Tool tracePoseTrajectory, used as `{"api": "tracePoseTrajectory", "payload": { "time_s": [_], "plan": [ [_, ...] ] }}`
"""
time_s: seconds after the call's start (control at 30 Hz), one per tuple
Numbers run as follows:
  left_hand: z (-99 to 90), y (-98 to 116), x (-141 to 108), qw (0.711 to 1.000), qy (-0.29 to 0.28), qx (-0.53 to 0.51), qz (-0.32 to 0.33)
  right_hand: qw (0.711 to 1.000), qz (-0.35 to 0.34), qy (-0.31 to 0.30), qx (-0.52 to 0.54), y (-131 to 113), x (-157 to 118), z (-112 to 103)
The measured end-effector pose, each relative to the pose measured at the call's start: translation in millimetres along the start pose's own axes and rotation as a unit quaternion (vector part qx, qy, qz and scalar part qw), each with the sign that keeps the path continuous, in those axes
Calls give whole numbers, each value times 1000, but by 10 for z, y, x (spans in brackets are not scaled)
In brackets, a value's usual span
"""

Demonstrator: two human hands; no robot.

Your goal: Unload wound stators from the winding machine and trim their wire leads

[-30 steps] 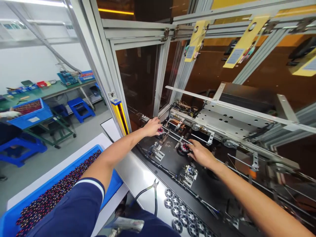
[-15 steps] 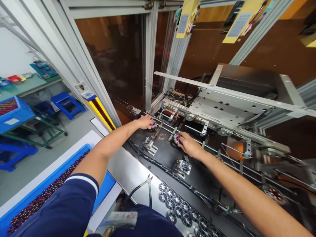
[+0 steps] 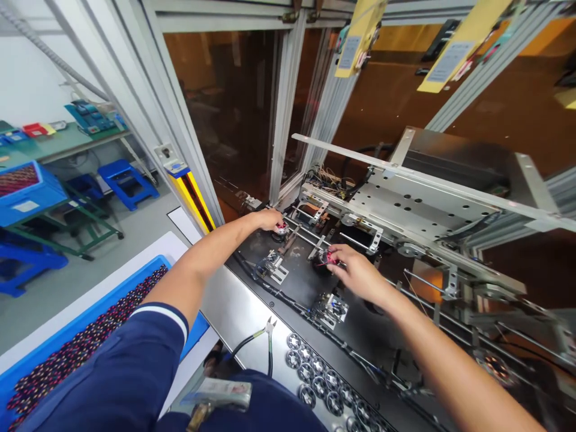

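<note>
My left hand (image 3: 270, 219) reaches to the left fixture on the black machine deck. Its closed fingers grip a round motor part (image 3: 281, 229), red on top with a silver rim. My right hand (image 3: 355, 271) is at the middle fixture, thumb and fingers pinched on a red motor stator (image 3: 330, 258) just above the dark seat. Thin leads seem to stick out from it, though blur hides the detail. In front of the two fixtures stand small metal clamp blocks, one to the left (image 3: 275, 266) and one to the right (image 3: 332, 309).
Wire cutters (image 3: 269, 336) lie on the metal ledge beside rows of silver wheel-like parts (image 3: 318, 384). A blue tray (image 3: 162, 264) full of stators stands at left. Metal rods and brackets (image 3: 369, 237) run behind the hands, under a long bar (image 3: 342, 149). A yellow guard post (image 3: 193, 198) rises at left.
My right hand has drawn slightly back and up, with the red stator now pinched at the fingertips. My left hand remains at its fixture. The view has shifted slightly.
</note>
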State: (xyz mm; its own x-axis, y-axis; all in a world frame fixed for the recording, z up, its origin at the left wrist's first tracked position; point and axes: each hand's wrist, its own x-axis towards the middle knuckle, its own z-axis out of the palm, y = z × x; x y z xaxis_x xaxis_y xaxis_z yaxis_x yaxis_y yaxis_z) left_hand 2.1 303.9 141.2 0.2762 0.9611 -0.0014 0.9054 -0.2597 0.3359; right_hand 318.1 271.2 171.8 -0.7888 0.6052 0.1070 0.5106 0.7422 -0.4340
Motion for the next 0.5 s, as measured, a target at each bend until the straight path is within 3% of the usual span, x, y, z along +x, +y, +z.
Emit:
{"api": "tracePoseTrajectory", "payload": {
  "time_s": [0.1, 0.17, 0.23, 0.37, 0.5],
  "plan": [
    [-77, 77, -118, 999, 16, -50, 0, 999, -35, 2, 32, -680, -328, 102],
    [-121, 109, -325, 996, 37, -83, 0, 997, -56, -17, 49, -1106, -525, 377],
    [-114, 119, -689, 992, 58, -113, -7, 995, -69, -46, 58, -1422, -632, 773],
    [135, 159, -1776, 986, 58, -146, -57, 991, -62, -103, 51, -1682, -546, 1583],
    [620, 397, -2707, 980, 7, -134, -146, 988, -61, -137, 30, -1694, -262, 2071]
  ]
}}
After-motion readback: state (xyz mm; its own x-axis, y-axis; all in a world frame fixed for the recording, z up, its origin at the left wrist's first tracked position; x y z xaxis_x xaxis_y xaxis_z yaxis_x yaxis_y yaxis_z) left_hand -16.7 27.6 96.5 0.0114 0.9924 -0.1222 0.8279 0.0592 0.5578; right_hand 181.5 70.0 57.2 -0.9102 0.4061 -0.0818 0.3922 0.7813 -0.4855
